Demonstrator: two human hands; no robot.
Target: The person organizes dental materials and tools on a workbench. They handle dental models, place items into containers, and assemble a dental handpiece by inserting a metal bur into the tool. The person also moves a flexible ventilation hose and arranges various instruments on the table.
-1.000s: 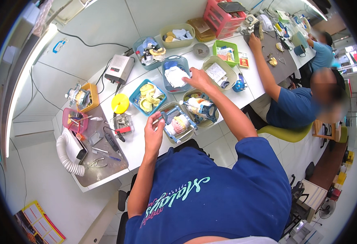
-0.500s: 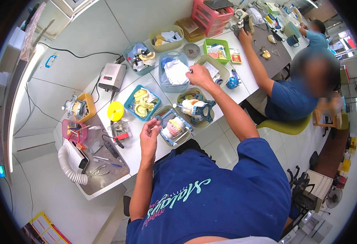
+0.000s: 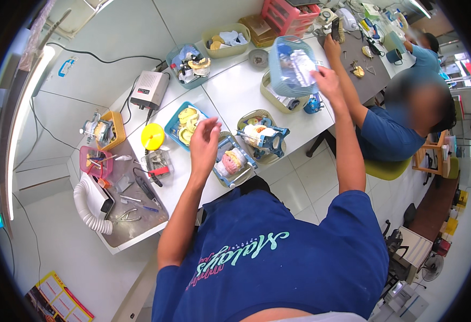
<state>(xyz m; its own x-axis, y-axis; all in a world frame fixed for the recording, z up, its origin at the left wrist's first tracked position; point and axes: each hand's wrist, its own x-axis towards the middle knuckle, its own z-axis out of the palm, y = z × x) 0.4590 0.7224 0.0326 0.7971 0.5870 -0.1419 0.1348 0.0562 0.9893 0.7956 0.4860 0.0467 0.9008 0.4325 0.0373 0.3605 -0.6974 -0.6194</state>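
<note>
Holding a light-blue basket (image 3: 292, 87) above the tabletop (image 3: 219, 102), aiming its long axis away from the body with the far end slightly to the left, and turning its open top upward toward the head. Showing white, sheet-like contents (image 3: 302, 67) inside. Pinching the basket's right side near the rim with the right hand (image 3: 329, 83); cannot tell the exact placement of every fingertip. Raising the left hand (image 3: 205, 139) empty, fingers parted and loosely curved, well apart from the basket and to its near left. Covering part of an olive basket (image 3: 276, 103) beneath, with a small blue device (image 3: 313, 103) just beside it. Passing close to a co-worker's bare forearm (image 3: 348, 80) on the right, just beyond the right hand. Leaving a small grey dish (image 3: 258, 59) just left of the held basket. Overlapping a blue tray (image 3: 172, 129) of yellow pieces with the left hand in view, near a blue frame bearing a pink cast (image 3: 231, 162). Facing, between both hands and nearer the body, another blue frame with a white cast (image 3: 259, 133).
</note>
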